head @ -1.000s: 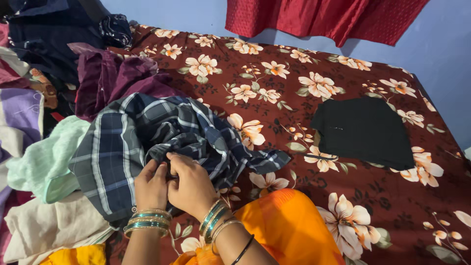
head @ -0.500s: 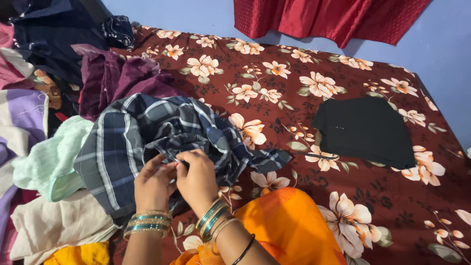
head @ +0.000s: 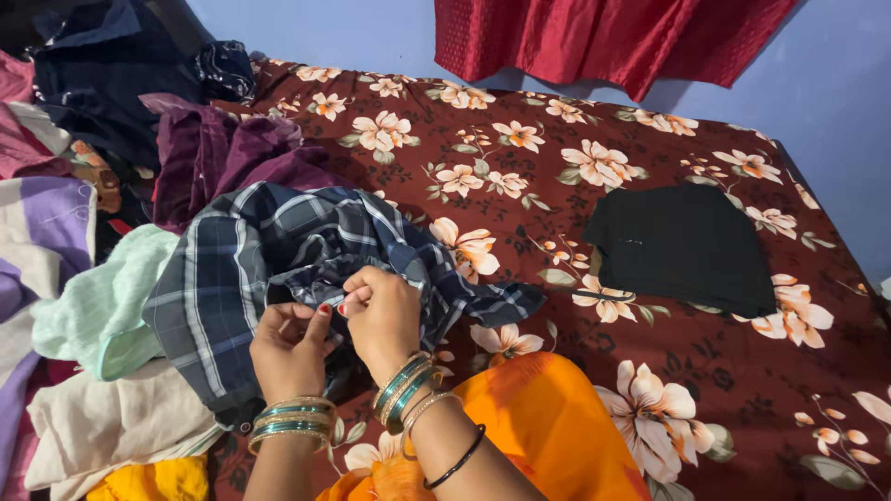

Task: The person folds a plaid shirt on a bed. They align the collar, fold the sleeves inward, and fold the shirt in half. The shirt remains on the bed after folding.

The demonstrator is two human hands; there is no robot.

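Nearest the camera, an orange garment [head: 548, 427] covered the person's lap, and both forearms rose from it, each wrist stacked with green and gold bangles [head: 292, 419]. The left hand [head: 290, 348] was held palm-up with fingers curled inward, pinching a fold of the navy plaid shirt [head: 241, 278] between thumb and fingertips. The right hand [head: 382, 311] arched over from the right, knuckles up, wrist bent down, its fingertips closed tightly on the same bunch of cloth, touching the left hand's fingers. The shirt lay crumpled on the floral bedsheet [head: 650, 371], just in front of the hands, one end trailing rightward.

To the left of the shirt sat a pile of clothes: a cream piece [head: 102, 427] nearest, a mint-green cloth [head: 97, 301] touching the shirt's left edge, then a purple garment [head: 223, 153] behind it and a dark navy one [head: 102, 79] farthest back. Well apart on the right, a folded black cloth [head: 687, 246] lay flat on the sheet. Beyond the bed, a red curtain [head: 603, 37] hung against a blue wall [head: 817, 93].
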